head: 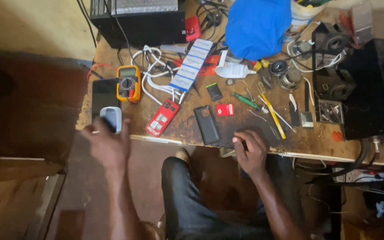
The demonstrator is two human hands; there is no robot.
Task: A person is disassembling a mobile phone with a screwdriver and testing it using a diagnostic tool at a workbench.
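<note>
Holding a small white and grey device (111, 118) in my left hand (107, 144), I have the fingers curled round its lower end, with the hand blurred at the near left edge of the workbench (245, 129). The device stands over the lower part of a dark phone (103, 95) lying flat on the bench. My right hand (250, 151) rests at the near edge of the bench, fingers bent down onto the top; a thin dark item seems to lie under the fingers, but I cannot tell whether it is gripped.

Just beside the dark phone sits a yellow multimeter (128, 83). A red handset (162, 117) lies tilted near the bench edge, between my two hands, with a black phone cover (206, 125) to its right and a small red card (225, 109) beyond that. White cables (150, 71) loop behind the multimeter. A strip of white and blue packets (191, 65) runs diagonally above the red handset. A yellow-handled tool (274, 117) and a green-handled screwdriver (245, 100) lie above my right hand. A blue cloth (258, 26) sits at the far edge.
</note>
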